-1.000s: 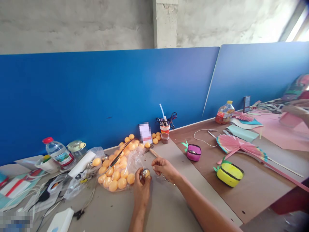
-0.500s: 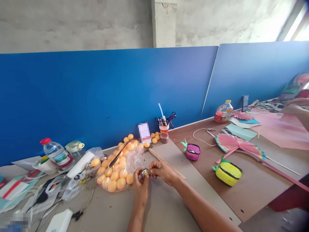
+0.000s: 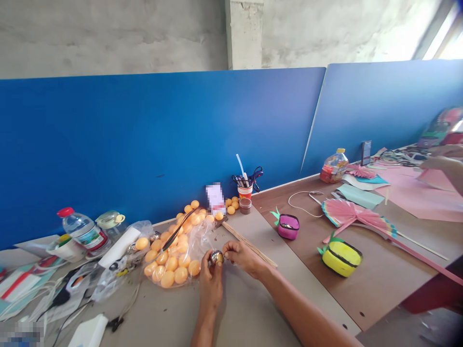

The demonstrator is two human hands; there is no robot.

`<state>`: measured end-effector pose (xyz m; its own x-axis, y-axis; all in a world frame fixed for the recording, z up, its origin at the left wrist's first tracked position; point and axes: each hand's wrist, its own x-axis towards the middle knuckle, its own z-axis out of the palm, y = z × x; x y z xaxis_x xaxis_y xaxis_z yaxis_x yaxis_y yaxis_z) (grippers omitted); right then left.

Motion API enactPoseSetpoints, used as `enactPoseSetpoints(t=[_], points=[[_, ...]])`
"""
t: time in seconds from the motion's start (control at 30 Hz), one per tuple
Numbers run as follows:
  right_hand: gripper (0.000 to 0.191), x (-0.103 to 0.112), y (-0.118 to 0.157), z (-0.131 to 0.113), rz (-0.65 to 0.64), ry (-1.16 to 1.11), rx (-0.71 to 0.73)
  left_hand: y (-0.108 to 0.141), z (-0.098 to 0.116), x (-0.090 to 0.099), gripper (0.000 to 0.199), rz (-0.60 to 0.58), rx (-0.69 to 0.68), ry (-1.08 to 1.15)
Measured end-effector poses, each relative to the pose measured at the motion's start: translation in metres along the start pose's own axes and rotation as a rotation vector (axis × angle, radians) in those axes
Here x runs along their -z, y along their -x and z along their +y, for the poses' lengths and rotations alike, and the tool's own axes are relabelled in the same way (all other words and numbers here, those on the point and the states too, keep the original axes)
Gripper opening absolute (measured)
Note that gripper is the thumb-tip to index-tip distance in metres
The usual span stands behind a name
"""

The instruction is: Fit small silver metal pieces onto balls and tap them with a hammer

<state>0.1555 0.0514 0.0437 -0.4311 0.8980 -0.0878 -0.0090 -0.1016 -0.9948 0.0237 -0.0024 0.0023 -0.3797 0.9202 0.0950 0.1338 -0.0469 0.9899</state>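
Observation:
My left hand [image 3: 210,277] grips a shiny metallic ball [image 3: 216,257] between thumb and fingers, above the grey tabletop. Close to the ball's right side, the fingers of my right hand [image 3: 240,258] are pinched together. Whatever they hold, if anything, is too small to make out. Just left of my hands lies a clear plastic bag [image 3: 197,238] full of orange balls [image 3: 171,263]. Thin wooden sticks [image 3: 249,243] lie on the table behind my right hand.
At the left are a red-capped bottle [image 3: 85,231], a glass jug [image 3: 111,221], cables and a white box [image 3: 88,331]. A cup of pens [image 3: 245,192] stands by the blue partition. Rightward lie purple [image 3: 288,226] and yellow [image 3: 342,258] pouches and a pink paper fan [image 3: 356,217]. Another person's hand [image 3: 446,166] is far right.
Almost nothing differs. My left hand still holds the metallic ball, and my right fingers stay pinched beside it. The view has shifted very slightly.

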Motion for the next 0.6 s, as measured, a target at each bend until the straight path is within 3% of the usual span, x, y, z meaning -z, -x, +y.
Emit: enactPoseSetpoints(t=[0.13, 0.4, 0.6], points=[[0.009, -0.001, 0.001, 0.003, -0.018, -0.029, 0.066, 0.000, 0.000, 0.000, 0.048, 0.028, -0.029, -0.039], [0.020, -0.009, -0.005, 0.014, -0.114, -0.182, 0.065, -0.001, -0.006, -0.001, 0.050, 0.010, -0.021, -0.022], [0.019, -0.010, -0.009, 0.026, -0.080, -0.189, 0.079, -0.001, -0.011, -0.001, 0.049, 0.010, -0.024, -0.026]])
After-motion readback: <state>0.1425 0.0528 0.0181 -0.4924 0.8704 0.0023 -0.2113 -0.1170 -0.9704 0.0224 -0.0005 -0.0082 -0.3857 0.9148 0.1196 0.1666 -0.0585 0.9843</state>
